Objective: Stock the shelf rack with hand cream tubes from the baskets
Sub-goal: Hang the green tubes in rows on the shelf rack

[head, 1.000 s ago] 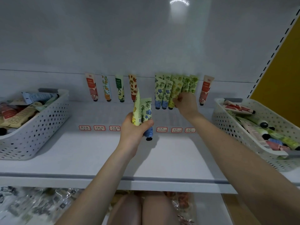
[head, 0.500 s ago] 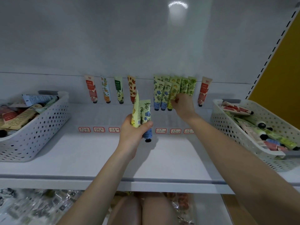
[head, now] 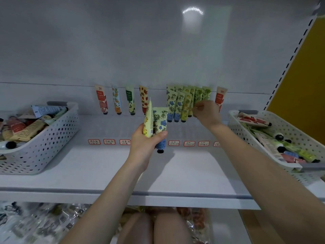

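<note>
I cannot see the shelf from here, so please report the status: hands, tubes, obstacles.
Left hand holds two tubes. Right hand at green tubes in back row, grip unclear. Nothing in the way.

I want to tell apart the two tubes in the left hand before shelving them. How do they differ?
The yellow tube shows its narrow edge and reaches higher; the blue-flower tube faces the camera flat and sits lower. The yellow tube's lower end is hidden in the left hand, while the blue-flower tube's black cap pokes out below the fingers. Both stand upright, crimped end up, side by side in one grip.
</note>
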